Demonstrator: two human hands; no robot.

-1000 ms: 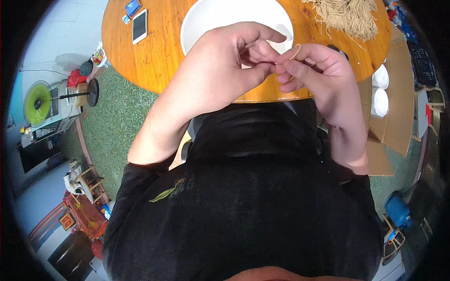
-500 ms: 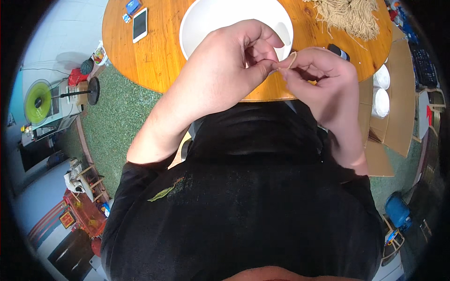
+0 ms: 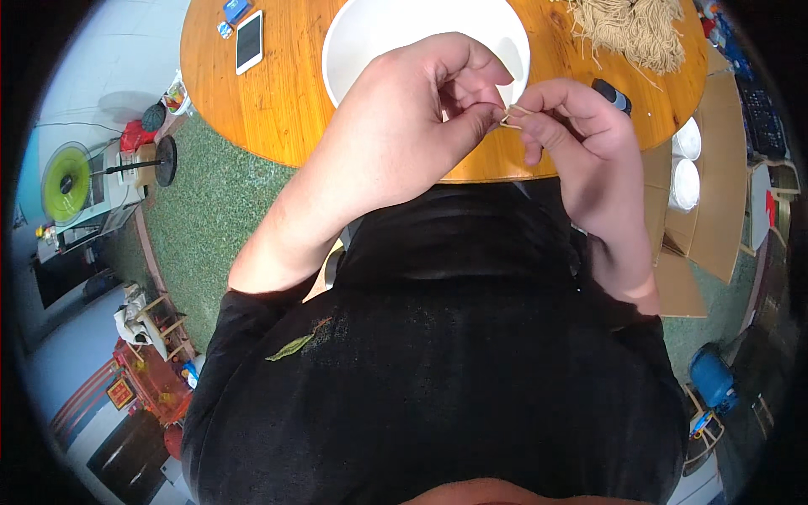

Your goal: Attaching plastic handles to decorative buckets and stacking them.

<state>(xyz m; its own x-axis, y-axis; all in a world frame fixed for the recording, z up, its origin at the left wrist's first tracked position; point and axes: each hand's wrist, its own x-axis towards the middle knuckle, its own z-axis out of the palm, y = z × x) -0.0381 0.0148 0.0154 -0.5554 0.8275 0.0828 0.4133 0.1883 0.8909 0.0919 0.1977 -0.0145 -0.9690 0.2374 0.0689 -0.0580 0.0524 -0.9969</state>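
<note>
Since a second ago the hands are sitting a little higher over the round wooden counter (image 3: 278, 101), working the same strand, so the fiddling is still going on. From the left, a flat white phone (image 3: 249, 40) is lying near a smooth white bowl (image 3: 370, 34). The left hand (image 3: 404, 126) is pinching a thin, pale tan strand (image 3: 513, 116) between thumb and fingertips, and the right hand (image 3: 581, 135) is pinching its other side, both touching above the counter's near edge. Farther right, a frayed heap of tan fibres (image 3: 631, 29) is resting.
</note>
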